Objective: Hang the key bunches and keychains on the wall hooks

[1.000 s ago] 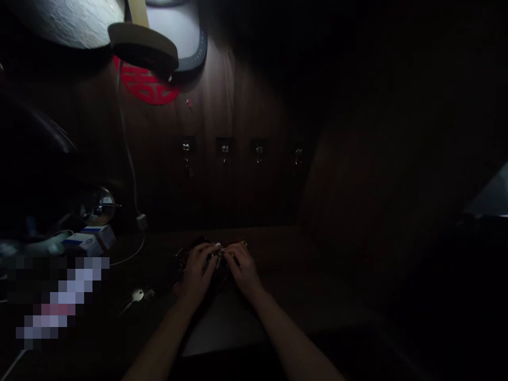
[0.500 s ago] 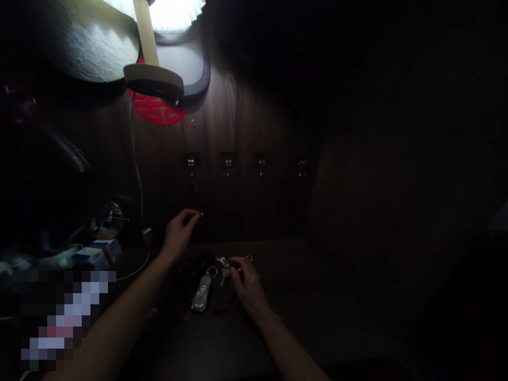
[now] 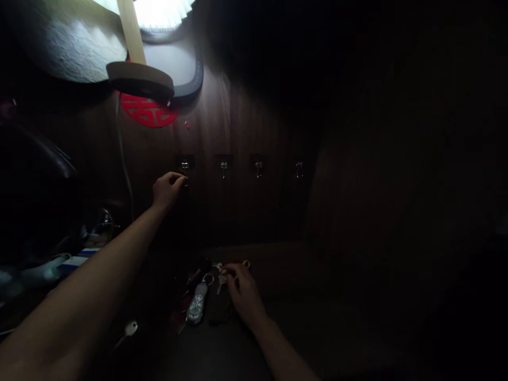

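My left hand (image 3: pixel 168 189) reaches up to the leftmost metal hook (image 3: pixel 184 165) on the dark wood wall. Its thumb and forefinger pinch something small and shiny just below the hook, too small to make out. On the dark surface below, my right hand (image 3: pixel 243 291) curls its fingers on a bunch of keys (image 3: pixel 221 279). Beside the keys lies a silver-grey key fob (image 3: pixel 197 303) with a metal ring. Dark items around the fob are hard to make out. A single key (image 3: pixel 130 328) lies further left, near my left forearm.
Three more hooks (image 3: pixel 224 166) line the wall to the right. A lit lamp with a wooden stem (image 3: pixel 133 34) stands out above, near a red round paper cut-out (image 3: pixel 148 111). A white cable (image 3: pixel 125 164) hangs down. A blue-and-white box (image 3: pixel 75 260) sits at left.
My left hand has moved up and left, from below the hooks to the leftmost hook. My right hand stays at the keys. The view has shifted slightly, and the single key at lower left now shows.
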